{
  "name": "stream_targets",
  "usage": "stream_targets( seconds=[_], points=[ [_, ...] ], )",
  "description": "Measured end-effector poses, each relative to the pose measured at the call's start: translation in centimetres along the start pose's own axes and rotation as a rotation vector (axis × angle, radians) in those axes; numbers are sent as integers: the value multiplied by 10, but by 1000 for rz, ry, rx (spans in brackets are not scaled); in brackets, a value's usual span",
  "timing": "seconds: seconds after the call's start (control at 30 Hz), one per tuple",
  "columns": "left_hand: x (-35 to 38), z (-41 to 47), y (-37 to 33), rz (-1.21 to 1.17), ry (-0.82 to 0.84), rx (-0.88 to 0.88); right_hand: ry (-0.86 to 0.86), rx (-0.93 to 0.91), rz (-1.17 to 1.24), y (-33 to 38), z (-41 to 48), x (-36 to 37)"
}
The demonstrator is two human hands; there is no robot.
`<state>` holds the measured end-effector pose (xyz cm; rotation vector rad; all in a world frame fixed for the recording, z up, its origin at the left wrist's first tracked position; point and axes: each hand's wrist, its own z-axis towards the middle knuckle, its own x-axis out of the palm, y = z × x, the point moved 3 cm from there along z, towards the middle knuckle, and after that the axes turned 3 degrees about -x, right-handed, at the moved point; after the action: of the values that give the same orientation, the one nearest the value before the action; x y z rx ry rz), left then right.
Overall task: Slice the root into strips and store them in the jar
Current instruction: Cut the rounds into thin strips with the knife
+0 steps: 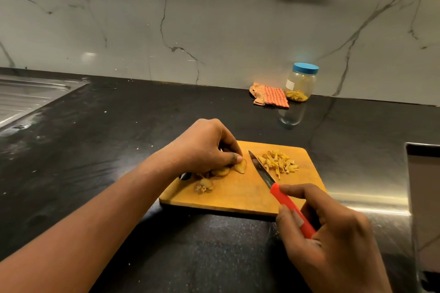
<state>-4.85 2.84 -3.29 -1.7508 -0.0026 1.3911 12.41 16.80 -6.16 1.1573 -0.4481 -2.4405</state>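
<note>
**Slicing stage, judged about midway.** A loose heap of cut strips [278, 162] lies near the far right corner of the cutting board [238, 200]. Several uncut root slices [220, 171] remain by its left edge, and a knobbly end piece [203, 187] sits just in front of them.

The left hand [204, 147] is curled over the slices, its thumb and fingertips pinching the rightmost one down on the board. The right hand [333, 233] is closed round the red handle of the knife [281, 189]. The blade points toward the board's far edge, between the slices and the strips; whether its edge touches the wood cannot be told.

The jar [301, 85] stands at the back edge of the countertop [107, 150], well apart from the board. Its blue lid [305, 68] is on, and a shallow layer of yellow strips already lies inside. What appears left is to cut the remaining slices, open the jar and transfer the heap.

**Materials.**
- **Board:** smooth yellowish wood with rounded corners.
- **Slices:** thin, oval and pale yellow, with browner rims.
- **Strips:** short and matchstick-like.
- **Knife:** a slim, pointed steel blade and a plastic-looking handle.
- **Jar:** clear and cylindrical, with a white label.
- **Countertop:** glossy black speckled stone.
- **Checked cloth [270, 96]:** orange and crumpled, just beside the jar on its left.
- **Draining board [28, 97]:** ribbed steel, at the countertop's left edge.
</note>
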Motion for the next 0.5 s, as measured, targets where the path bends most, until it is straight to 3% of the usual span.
stream_targets(
  seconds=[0.5],
  points=[
    [-2, -5, -3, 30, 112, 62, -15, -2, -5, 0, 1, 0]
  ],
)
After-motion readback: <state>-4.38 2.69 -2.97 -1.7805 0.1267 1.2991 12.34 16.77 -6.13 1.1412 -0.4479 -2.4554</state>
